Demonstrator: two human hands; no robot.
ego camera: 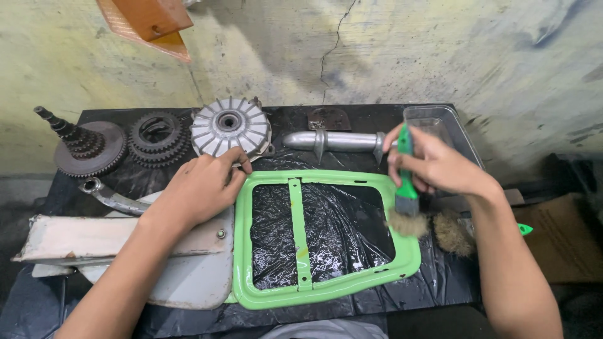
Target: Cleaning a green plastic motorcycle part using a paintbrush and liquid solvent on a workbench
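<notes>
Gears (pixel 157 138), finned hub (pixel 229 125), metal tube (pixel 336 140) crowd behind green frame (pixel 301 238).

Two hands are over the bench, left hand (pixel 201 188) and right hand (pixel 433 164). There are two green-handled brushes, one held (pixel 406 199) and one lying at right (pixel 453 231). One green frame (pixel 326 238) is in the centre. At upper left sit two dark gear pieces (pixel 88 147) (pixel 159 138) and one finned silver hub (pixel 230 127), with one metal tube (pixel 336 140) and one clear tray (pixel 433 120) at the top.
</notes>
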